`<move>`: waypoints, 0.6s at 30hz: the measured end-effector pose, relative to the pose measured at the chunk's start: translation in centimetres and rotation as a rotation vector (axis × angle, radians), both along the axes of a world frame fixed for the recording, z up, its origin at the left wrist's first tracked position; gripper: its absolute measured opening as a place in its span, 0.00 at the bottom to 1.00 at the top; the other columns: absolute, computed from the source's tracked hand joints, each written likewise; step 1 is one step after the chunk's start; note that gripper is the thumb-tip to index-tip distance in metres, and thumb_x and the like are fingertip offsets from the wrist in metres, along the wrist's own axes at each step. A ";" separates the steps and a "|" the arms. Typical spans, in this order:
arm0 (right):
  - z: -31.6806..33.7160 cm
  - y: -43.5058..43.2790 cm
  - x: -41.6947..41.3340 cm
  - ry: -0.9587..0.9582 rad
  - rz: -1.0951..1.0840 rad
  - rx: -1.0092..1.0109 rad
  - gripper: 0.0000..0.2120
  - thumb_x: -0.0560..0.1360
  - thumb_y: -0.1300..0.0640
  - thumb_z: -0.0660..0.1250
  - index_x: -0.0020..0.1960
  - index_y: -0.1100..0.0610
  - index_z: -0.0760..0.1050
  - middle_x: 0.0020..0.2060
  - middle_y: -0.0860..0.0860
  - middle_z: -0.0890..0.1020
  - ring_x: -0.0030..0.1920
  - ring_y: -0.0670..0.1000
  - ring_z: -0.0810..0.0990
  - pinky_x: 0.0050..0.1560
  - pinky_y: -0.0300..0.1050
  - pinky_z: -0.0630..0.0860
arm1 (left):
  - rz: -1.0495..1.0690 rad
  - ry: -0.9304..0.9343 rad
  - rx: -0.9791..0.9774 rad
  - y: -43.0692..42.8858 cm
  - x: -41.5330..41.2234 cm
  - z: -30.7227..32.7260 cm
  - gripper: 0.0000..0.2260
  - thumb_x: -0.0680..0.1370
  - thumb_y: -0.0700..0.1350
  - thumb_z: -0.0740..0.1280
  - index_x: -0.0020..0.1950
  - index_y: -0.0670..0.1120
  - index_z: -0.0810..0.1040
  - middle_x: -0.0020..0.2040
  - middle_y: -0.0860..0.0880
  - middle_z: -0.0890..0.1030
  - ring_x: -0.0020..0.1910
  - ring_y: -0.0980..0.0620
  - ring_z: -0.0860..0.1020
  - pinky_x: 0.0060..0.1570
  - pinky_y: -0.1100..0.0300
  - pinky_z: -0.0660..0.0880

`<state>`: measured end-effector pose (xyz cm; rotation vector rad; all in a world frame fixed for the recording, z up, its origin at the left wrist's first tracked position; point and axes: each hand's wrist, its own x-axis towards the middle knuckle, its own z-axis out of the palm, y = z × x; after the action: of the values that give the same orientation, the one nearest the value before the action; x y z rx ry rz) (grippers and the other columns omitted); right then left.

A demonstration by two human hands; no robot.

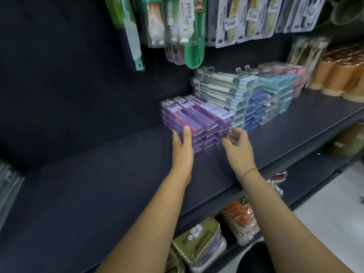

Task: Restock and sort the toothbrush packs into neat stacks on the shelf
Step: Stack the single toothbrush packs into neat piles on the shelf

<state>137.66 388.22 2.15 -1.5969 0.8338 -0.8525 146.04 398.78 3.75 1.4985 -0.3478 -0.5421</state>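
1. My left hand point(182, 143) is flat, fingers straight and together, laid against the near left face of the purple stack point(197, 119) of toothbrush packs.
2. My right hand point(238, 146) hovers at the stack's near right corner. Its fingers are loosely curled and hold nothing, and I can't tell if the tips touch the plastic.
3. The purple stack sits on the dark shelf point(98, 184), a few packs high, at the left end of the row and right up against the clear stack point(222, 93).
4. Past that come the blue stack point(256, 107) and the pink packs point(283, 69), all long flat boxes.
5. These packs look like thin, clear, hard plastic, glossy, with white paper labels on top. I'd say they're light, stiff and slick, so layers will likely slide on each other.
6. The best hold, I reckon, is palms on the two opposite sides, squeezing the whole pile square rather than pinching one pack.
7. The front edges look a bit stepped, so they want a gentle push. Too hard and the top packs could skate off.
8. The shelf surface is matte, flat and dark.
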 end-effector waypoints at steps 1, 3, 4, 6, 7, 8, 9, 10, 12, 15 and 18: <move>0.0 0.0 0.1 0.004 0.009 -0.004 0.23 0.79 0.62 0.63 0.72 0.58 0.63 0.68 0.52 0.71 0.66 0.47 0.72 0.67 0.42 0.68 | 0.005 0.005 -0.006 -0.1 0.0 -0.1 0.33 0.80 0.65 0.54 0.81 0.55 0.48 0.80 0.56 0.53 0.78 0.55 0.55 0.70 0.59 0.54; 0.0 -0.1 0.3 0.017 0.025 -0.020 0.24 0.79 0.63 0.62 0.73 0.59 0.62 0.69 0.52 0.71 0.65 0.46 0.70 0.70 0.43 0.66 | 0.009 -0.005 -0.011 -0.2 -0.2 -0.2 0.32 0.80 0.65 0.53 0.81 0.55 0.48 0.80 0.56 0.53 0.78 0.55 0.55 0.66 0.61 0.54; 0.0 -0.1 0.4 0.030 0.036 -0.031 0.24 0.79 0.63 0.62 0.74 0.59 0.61 0.70 0.52 0.70 0.66 0.46 0.70 0.70 0.42 0.65 | 0.009 -0.016 -0.011 -0.2 -0.2 -0.3 0.32 0.80 0.65 0.53 0.81 0.55 0.48 0.80 0.56 0.53 0.78 0.55 0.55 0.66 0.61 0.54; 0.0 0.0 0.6 0.068 0.060 -0.058 0.26 0.80 0.62 0.62 0.76 0.58 0.60 0.70 0.51 0.69 0.67 0.48 0.69 0.68 0.40 0.64 | 0.008 -0.036 0.001 -0.3 -0.2 -0.5 0.32 0.80 0.65 0.53 0.81 0.55 0.49 0.80 0.56 0.53 0.78 0.55 0.55 0.66 0.61 0.55; 0.0 0.0 0.6 0.082 0.071 -0.073 0.26 0.80 0.63 0.61 0.76 0.57 0.60 0.70 0.51 0.69 0.68 0.48 0.69 0.66 0.39 0.63 | 0.009 -0.046 0.004 -0.3 -0.2 -0.6 0.32 0.80 0.65 0.53 0.81 0.55 0.49 0.80 0.56 0.53 0.78 0.55 0.55 0.66 0.61 0.55; 0.1 0.0 0.7 0.091 0.079 -0.079 0.25 0.80 0.63 0.61 0.75 0.57 0.60 0.70 0.51 0.69 0.66 0.48 0.69 0.65 0.38 0.63 | 0.011 -0.055 0.005 -0.3 -0.2 -0.7 0.32 0.80 0.65 0.53 0.81 0.55 0.49 0.80 0.56 0.53 0.78 0.54 0.55 0.66 0.61 0.55; 0.1 0.0 0.8 0.095 0.083 -0.079 0.25 0.79 0.65 0.61 0.75 0.57 0.61 0.70 0.52 0.69 0.65 0.47 0.69 0.64 0.38 0.63 | 0.012 -0.060 0.006 -0.3 -0.1 -0.8 0.33 0.80 0.65 0.53 0.81 0.54 0.49 0.80 0.55 0.53 0.78 0.54 0.55 0.67 0.60 0.55; 0.1 -0.1 0.9 0.094 0.086 -0.069 0.25 0.79 0.66 0.60 0.75 0.58 0.61 0.70 0.52 0.69 0.65 0.47 0.69 0.64 0.38 0.64 | 0.013 -0.065 0.009 -0.3 -0.1 -0.8 0.33 0.80 0.65 0.53 0.81 0.54 0.50 0.80 0.55 0.54 0.78 0.54 0.56 0.68 0.59 0.56; 0.2 -0.5 1.1 0.090 0.095 -0.046 0.24 0.78 0.67 0.59 0.73 0.58 0.63 0.68 0.53 0.69 0.65 0.49 0.70 0.64 0.39 0.66 | 0.019 -0.071 0.016 -0.4 0.0 -0.9 0.33 0.80 0.65 0.54 0.81 0.54 0.50 0.80 0.55 0.54 0.78 0.53 0.56 0.71 0.57 0.55; 0.2 -1.1 1.5 0.149 0.116 -0.054 0.20 0.75 0.68 0.59 0.66 0.58 0.70 0.65 0.56 0.70 0.62 0.53 0.72 0.66 0.47 0.70 | 0.028 -0.056 0.015 -0.3 0.1 -0.9 0.33 0.80 0.65 0.53 0.81 0.54 0.50 0.80 0.55 0.53 0.78 0.54 0.55 0.73 0.56 0.55; -0.1 -1.6 1.9 0.214 0.171 -0.043 0.20 0.70 0.64 0.60 0.60 0.55 0.74 0.63 0.55 0.71 0.60 0.54 0.73 0.67 0.55 0.70 | 0.051 -0.045 -0.013 -0.3 0.6 -1.1 0.32 0.80 0.65 0.53 0.81 0.54 0.50 0.80 0.56 0.53 0.77 0.55 0.56 0.70 0.60 0.54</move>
<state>139.51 386.61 2.00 -1.7911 0.8182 -0.5883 146.64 398.51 2.66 1.5049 -0.3459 -0.4653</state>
